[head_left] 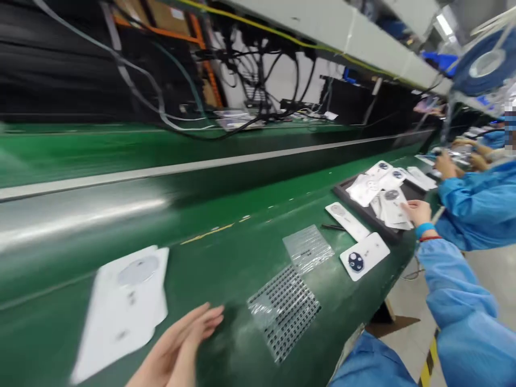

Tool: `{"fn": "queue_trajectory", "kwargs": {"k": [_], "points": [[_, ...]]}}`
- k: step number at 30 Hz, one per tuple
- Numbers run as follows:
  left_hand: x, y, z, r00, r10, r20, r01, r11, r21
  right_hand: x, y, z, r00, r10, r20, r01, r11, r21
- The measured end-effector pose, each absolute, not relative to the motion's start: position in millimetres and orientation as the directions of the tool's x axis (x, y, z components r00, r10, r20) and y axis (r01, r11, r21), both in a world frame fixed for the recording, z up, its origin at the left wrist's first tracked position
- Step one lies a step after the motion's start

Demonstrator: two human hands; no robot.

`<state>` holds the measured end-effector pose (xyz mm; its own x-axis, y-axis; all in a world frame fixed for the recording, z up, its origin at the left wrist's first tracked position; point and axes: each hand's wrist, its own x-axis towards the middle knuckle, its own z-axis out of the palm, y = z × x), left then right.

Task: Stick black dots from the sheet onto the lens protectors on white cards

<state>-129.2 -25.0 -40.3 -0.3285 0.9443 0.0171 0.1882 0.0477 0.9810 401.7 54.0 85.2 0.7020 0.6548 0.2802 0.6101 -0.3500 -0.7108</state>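
My left hand (181, 341) hovers over the green work surface (226, 269) with its fingers stretched out, holding nothing. Left of it lies a small stack of white phone back covers (121, 312) with round camera areas, apart from the hand. At the right, my right hand (420, 212), with a blue wristband, pinches the edge of a white phone back cover (393, 207). That cover lies on a loose pile in a dark tray (355, 207). Between the hands is a clear sheet with rows of small black parts (286, 312).
Another clear sheet (308, 247), a white cover (347, 221), a cover with a dark camera ring (365, 257) and a thin black tool (332, 227) lie near the tray. Cables (262, 80) hang behind. A co-worker's blue sleeve (479, 199) is at the far right.
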Motion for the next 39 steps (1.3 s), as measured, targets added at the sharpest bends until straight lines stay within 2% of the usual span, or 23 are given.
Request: {"fn": "queue_trajectory", "kwargs": {"k": [4, 6, 7, 8, 9, 10, 11, 12, 14, 16, 19, 25, 31, 34, 39], "points": [[-111.8, -22.0, -27.3, -0.253, 0.961, -0.114, 0.190, 0.165, 0.968, 381.3, 59.9, 65.4, 0.595, 0.710, 0.376, 0.732, -0.286, -0.618], [-107.1, -18.4, -29.5, -0.231, 0.962, -0.149, 0.215, 0.200, 0.956, 327.9, 49.3, 46.1, 0.396, 0.811, 0.431, 0.826, -0.110, -0.553], [-105.7, -17.0, -31.2, -0.227, 0.961, -0.156, 0.230, 0.209, 0.951, 292.7, 39.0, 34.4, 0.260, 0.860, 0.438, 0.848, 0.014, -0.529], [-104.7, -16.1, -32.5, -0.227, 0.961, -0.159, 0.245, 0.215, 0.945, 254.8, 26.5, 21.8, -0.042, 0.901, 0.432, 0.847, 0.261, -0.463], [-104.1, -16.0, -32.8, -0.225, 0.961, -0.161, 0.261, 0.218, 0.940, 217.3, 13.4, 9.1, -0.346, 0.851, 0.395, 0.764, 0.500, -0.409], [-103.6, -16.7, -31.9, -0.218, 0.962, -0.162, 0.280, 0.221, 0.934, 182.8, 1.4, -3.3, -0.576, 0.735, 0.359, 0.638, 0.678, -0.364], [-103.2, -18.2, -29.5, -0.205, 0.965, -0.166, 0.300, 0.223, 0.928, 153.7, -8.3, -14.5, -0.699, 0.640, 0.319, 0.544, 0.765, -0.344], [-102.5, -20.5, -25.8, -0.181, 0.968, -0.174, 0.320, 0.225, 0.920, 131.5, -14.9, -24.2, -0.742, 0.587, 0.324, 0.486, 0.804, -0.343], [-99.6, -26.9, -16.0, -0.099, 0.973, -0.208, 0.350, 0.230, 0.908, 107.8, -18.0, -37.8, -0.736, 0.569, 0.367, 0.431, 0.812, -0.394], [-94.0, -33.8, -6.4, 0.003, 0.968, -0.252, 0.344, 0.236, 0.909, 104.6, -12.4, -43.1, -0.655, 0.618, 0.435, 0.403, 0.772, -0.491], [-83.8, -40.6, 0.0, 0.102, 0.951, -0.293, 0.258, 0.259, 0.931, 110.5, -3.3, -39.1, -0.566, 0.661, 0.493, 0.338, 0.731, -0.593], [-75.3, -43.6, -9.8, 0.063, 0.940, -0.336, 0.066, 0.332, 0.941, 106.2, -5.0, -25.5, -0.581, 0.676, 0.453, 0.297, 0.695, -0.655], [-71.8, -48.1, -12.8, -0.001, 0.944, -0.329, -0.031, 0.328, 0.944, 99.5, -5.0, -19.1, -0.495, 0.758, 0.425, 0.250, 0.593, -0.766], [-68.5, -49.8, -10.7, -0.035, 0.952, -0.305, -0.047, 0.303, 0.952, 98.1, -6.4, -19.1, -0.470, 0.742, 0.478, 0.267, 0.635, -0.725], [-61.0, -54.4, -7.0, -0.078, 0.959, -0.272, -0.017, 0.272, 0.962, 102.0, -14.0, -26.3, -0.576, 0.595, 0.560, 0.352, 0.799, -0.487]]}}
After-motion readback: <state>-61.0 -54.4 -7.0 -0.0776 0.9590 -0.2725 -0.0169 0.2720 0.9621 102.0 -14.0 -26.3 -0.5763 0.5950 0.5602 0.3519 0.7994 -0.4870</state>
